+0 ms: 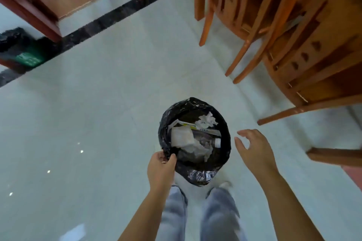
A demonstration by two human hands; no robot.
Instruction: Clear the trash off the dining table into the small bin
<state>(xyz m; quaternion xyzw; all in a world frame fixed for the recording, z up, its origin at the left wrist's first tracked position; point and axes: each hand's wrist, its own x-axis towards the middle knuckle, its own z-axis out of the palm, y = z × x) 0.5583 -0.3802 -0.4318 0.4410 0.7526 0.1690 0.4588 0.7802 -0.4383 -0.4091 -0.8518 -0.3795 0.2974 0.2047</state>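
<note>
Far to the left of the bin I see a dark green box with a black bag [21, 49] on the floor by a reddish-brown wooden door frame [37, 15], all of it blurred. Closer to the bin, my left hand [160, 168] has its thumb and fingers pinched together on the near-left rim of the small round bin lined with a black plastic bag [225, 143]. The bin sits over the pale grey tiled floor [98, 113], just ahead of my legs in light blue jeans [217, 213]; I cannot tell whether it rests on the floor or hangs from my grip. Inside it I see crumpled white paper and wrappers [188, 139] piled up. Just right of the bin, my right hand [254, 148] hovers with fingers spread and curled, holding nothing and not touching the rim. Farther right of the bin stand orange-brown wooden chairs [264, 25], their legs splayed toward it.
</note>
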